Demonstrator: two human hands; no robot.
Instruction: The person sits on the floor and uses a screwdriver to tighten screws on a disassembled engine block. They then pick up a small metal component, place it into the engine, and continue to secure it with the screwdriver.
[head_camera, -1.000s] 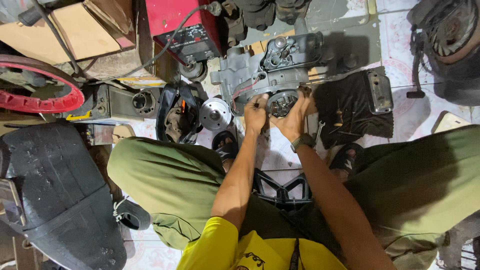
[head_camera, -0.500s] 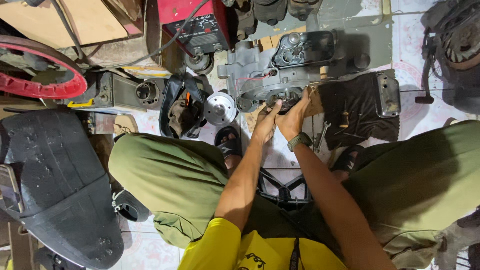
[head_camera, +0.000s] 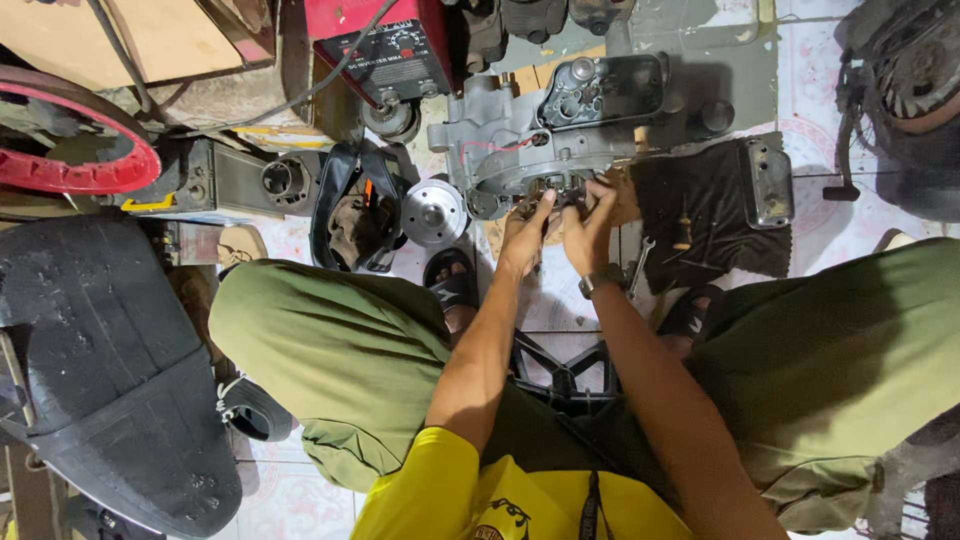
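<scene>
A grey metal engine case (head_camera: 560, 130) lies on the tiled floor in front of me. Both my hands reach to its near edge. My left hand (head_camera: 525, 235) and my right hand (head_camera: 590, 225) pinch a small dark part (head_camera: 557, 188) at the case's lower rim; what exactly the fingers hold is too small to tell. A watch sits on my right wrist. My knees in green trousers spread to either side, and I sit on a black plastic stool (head_camera: 565, 370).
A round silver pulley (head_camera: 433, 213) lies left of the case, next to a black open bag (head_camera: 357, 210). A dark cloth (head_camera: 705, 215) with a metal cover (head_camera: 765, 180) lies to the right. A red box-shaped machine (head_camera: 385, 50), a red wheel rim (head_camera: 75, 145) and a black seat (head_camera: 100, 370) stand around.
The view has shifted slightly; my hands stay together at the engine case's near edge, moved a little upward against it.
</scene>
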